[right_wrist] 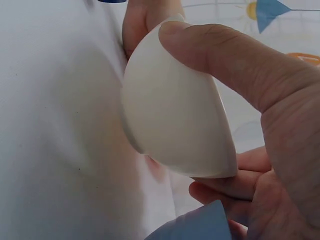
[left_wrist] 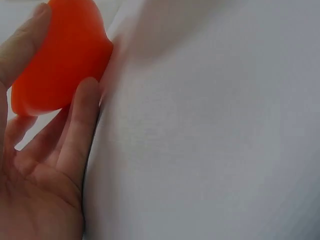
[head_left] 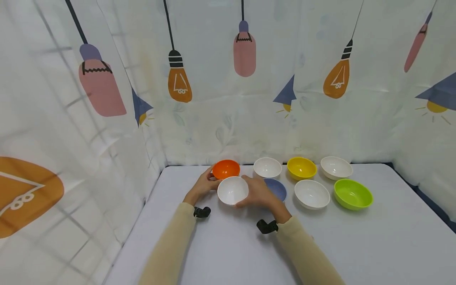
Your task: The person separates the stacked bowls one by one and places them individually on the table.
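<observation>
My left hand (head_left: 203, 186) is at the near left side of an orange bowl (head_left: 226, 169), thumb and fingers on either side of its wall in the left wrist view. My right hand (head_left: 259, 191) grips a white bowl (head_left: 233, 190) by its right side, in front of the orange one. In the right wrist view the thumb (right_wrist: 215, 47) presses one side of this white bowl (right_wrist: 172, 105), with fingers under its rim. A blue bowl (head_left: 276, 189) sits just beyond my right hand, which partly covers it.
Along the table's back stand a white bowl (head_left: 267, 168), a yellow bowl (head_left: 302, 168) and another white bowl (head_left: 336, 168). Nearer are one more white bowl (head_left: 312, 194) and a green bowl (head_left: 353, 194). A printed curtain (head_left: 213, 130) hangs behind the white table (head_left: 228, 253).
</observation>
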